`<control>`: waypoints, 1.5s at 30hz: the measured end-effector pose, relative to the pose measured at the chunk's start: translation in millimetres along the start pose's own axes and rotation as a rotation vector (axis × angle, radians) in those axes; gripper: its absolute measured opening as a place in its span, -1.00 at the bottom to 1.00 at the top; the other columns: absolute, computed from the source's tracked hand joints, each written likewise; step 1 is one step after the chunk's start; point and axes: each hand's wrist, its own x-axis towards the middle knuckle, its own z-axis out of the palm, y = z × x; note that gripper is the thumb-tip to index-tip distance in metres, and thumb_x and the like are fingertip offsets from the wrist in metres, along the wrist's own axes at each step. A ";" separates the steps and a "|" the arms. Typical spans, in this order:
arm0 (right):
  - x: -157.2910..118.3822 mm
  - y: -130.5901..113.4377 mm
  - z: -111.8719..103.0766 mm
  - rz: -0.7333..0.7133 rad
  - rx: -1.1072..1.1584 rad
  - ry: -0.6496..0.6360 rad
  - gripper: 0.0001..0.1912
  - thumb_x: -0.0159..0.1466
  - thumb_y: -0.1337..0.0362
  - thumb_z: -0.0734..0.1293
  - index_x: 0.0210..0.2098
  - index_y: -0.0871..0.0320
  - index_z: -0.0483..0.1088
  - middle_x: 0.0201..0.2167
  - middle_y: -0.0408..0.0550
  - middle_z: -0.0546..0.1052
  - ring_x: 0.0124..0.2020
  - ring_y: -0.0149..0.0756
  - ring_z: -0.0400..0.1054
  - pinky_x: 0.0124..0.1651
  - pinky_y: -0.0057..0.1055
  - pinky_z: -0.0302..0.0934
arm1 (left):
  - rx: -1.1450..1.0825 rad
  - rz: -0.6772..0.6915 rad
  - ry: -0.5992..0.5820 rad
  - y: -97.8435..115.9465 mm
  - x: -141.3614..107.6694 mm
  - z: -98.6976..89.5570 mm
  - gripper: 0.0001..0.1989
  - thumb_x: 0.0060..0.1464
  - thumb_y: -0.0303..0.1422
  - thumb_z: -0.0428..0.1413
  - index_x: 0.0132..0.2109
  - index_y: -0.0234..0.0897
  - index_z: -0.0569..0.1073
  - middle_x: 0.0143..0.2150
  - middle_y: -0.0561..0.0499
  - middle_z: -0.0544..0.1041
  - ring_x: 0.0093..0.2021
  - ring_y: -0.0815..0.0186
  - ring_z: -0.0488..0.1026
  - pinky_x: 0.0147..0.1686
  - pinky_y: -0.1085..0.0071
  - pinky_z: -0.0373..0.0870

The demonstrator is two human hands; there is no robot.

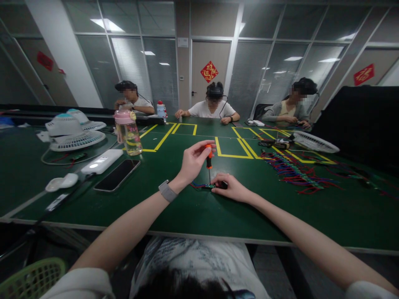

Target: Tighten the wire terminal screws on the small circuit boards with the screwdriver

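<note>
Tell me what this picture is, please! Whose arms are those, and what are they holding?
There's no robot here, just a person's two bare hands. A camera worn on that person's head took this picture, looking forward and down. The left hand holds an orange-and-black screwdriver, its tip pointing down at a small green circuit board. The right hand touches that board with its fingertips. On the green table you can also spot a pink-lidded bottle and a phone to the left, and a pile of red and blue wires to the right. Three other people sit across the table.
</note>
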 end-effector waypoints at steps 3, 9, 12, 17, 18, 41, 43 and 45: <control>0.0 -1.2 -0.8 -0.007 0.000 -0.001 -0.82 0.18 0.23 0.38 -0.26 0.19 0.51 -0.45 -0.10 0.41 -0.39 -0.34 0.29 -0.25 -0.38 0.17 | 0.141 0.036 0.050 1.5 -1.3 0.2 -0.83 0.03 -0.33 0.20 -0.21 -0.29 0.53 -0.25 -0.02 0.55 -0.29 0.36 0.48 -0.25 0.41 0.43; -0.8 -1.1 -1.8 -0.010 0.025 -0.002 -0.83 0.18 0.25 0.37 -0.25 0.19 0.51 -0.44 -0.09 0.42 -0.39 -0.35 0.28 -0.27 -0.39 0.18 | 0.308 0.126 0.034 0.8 0.1 -5.8 -0.78 0.19 -0.32 0.03 -0.16 -0.21 0.55 -0.13 -0.04 0.47 -0.15 0.35 0.44 -0.16 0.44 0.39; -1.0 0.2 -2.0 -0.009 0.050 -0.002 -0.82 0.18 0.25 0.37 -0.24 0.20 0.52 -0.43 -0.08 0.43 -0.39 -0.35 0.29 -0.27 -0.39 0.19 | 0.181 0.059 -0.059 0.2 1.3 -6.2 -0.71 0.23 -0.34 -0.05 -0.02 -0.23 0.50 0.01 -0.08 0.48 -0.06 0.28 0.47 -0.07 0.36 0.41; -1.4 0.7 -2.6 0.012 0.085 -0.002 -0.79 0.18 0.23 0.38 -0.23 0.19 0.52 -0.41 -0.07 0.45 -0.37 -0.34 0.30 -0.25 -0.38 0.20 | -0.006 -0.009 -0.039 0.5 1.5 -2.3 -0.69 0.14 -0.31 0.09 -0.01 -0.35 0.48 0.00 -0.17 0.53 -0.11 0.22 0.54 -0.14 0.29 0.51; -1.5 0.5 -2.7 0.013 0.091 -0.002 -0.79 0.18 0.22 0.38 -0.23 0.19 0.52 -0.40 -0.06 0.46 -0.37 -0.34 0.30 -0.25 -0.38 0.21 | 0.002 -0.002 -0.022 0.9 1.6 -2.1 -0.70 0.12 -0.32 0.11 -0.03 -0.36 0.49 -0.03 -0.16 0.55 -0.13 0.23 0.54 -0.14 0.29 0.51; -0.7 4.9 0.9 0.059 0.113 0.044 -0.80 0.18 0.24 0.37 -0.24 0.20 0.53 -0.41 -0.07 0.43 -0.39 -0.35 0.30 -0.26 -0.38 0.23 | 0.041 -0.019 -0.015 -3.8 3.6 -4.3 -0.69 0.10 -0.36 0.13 0.00 -0.33 0.45 -0.03 -0.16 0.53 -0.16 0.26 0.54 -0.14 0.29 0.52; -0.7 6.4 1.4 0.058 0.116 0.041 -0.80 0.17 0.24 0.38 -0.24 0.20 0.53 -0.40 -0.07 0.43 -0.39 -0.35 0.30 -0.26 -0.37 0.23 | 0.101 0.001 0.025 -4.5 3.4 -4.1 -0.70 0.06 -0.37 0.16 -0.03 -0.32 0.47 -0.10 -0.11 0.55 -0.24 0.32 0.54 -0.19 0.34 0.51; -0.7 7.4 1.6 0.058 0.122 0.038 -0.80 0.17 0.23 0.38 -0.24 0.19 0.53 -0.39 -0.07 0.44 -0.38 -0.35 0.30 -0.26 -0.37 0.23 | 0.155 0.024 0.044 -4.9 3.4 -4.0 -0.71 0.03 -0.39 0.18 -0.05 -0.29 0.48 -0.16 -0.05 0.56 -0.30 0.37 0.51 -0.23 0.40 0.49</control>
